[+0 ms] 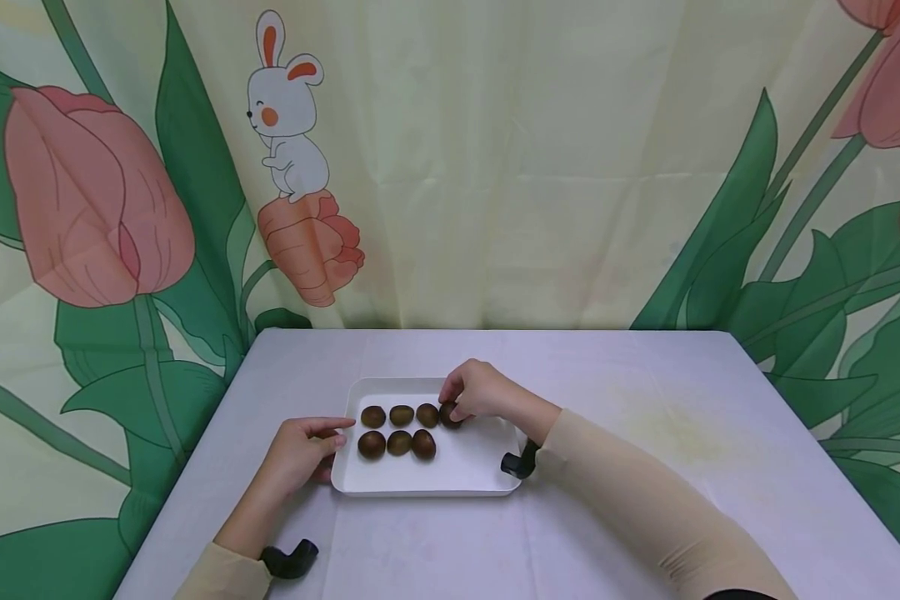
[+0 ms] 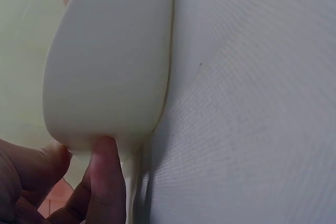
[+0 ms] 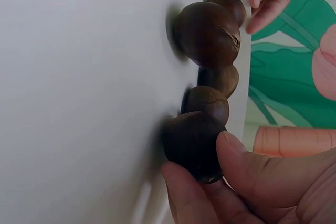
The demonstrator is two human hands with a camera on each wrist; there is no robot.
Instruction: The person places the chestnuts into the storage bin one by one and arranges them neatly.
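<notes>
A white rectangular tray (image 1: 465, 483) lies on the table with chestnuts in two rows. The back row has glossy brown chestnuts (image 1: 401, 416); the front row holds three, the rightmost chestnut (image 1: 423, 444) among them. At the back row's right end, my right hand (image 1: 483, 390) pinches a dark chestnut (image 3: 193, 142) between thumb and fingers, close to its neighbour. One larger chestnut (image 3: 207, 35) shows a split in its shell. My left hand (image 1: 298, 454) touches the tray's left side with its fingertips, one finger (image 2: 106, 174) against the outer wall.
A white cloth covers the table (image 1: 420, 550). Behind it hangs a curtain (image 1: 495, 167) printed with tulips, leaves and a rabbit on a carrot. Black wrist-camera mounts (image 1: 521, 461) stick out near both wrists, the right one over the tray's right edge.
</notes>
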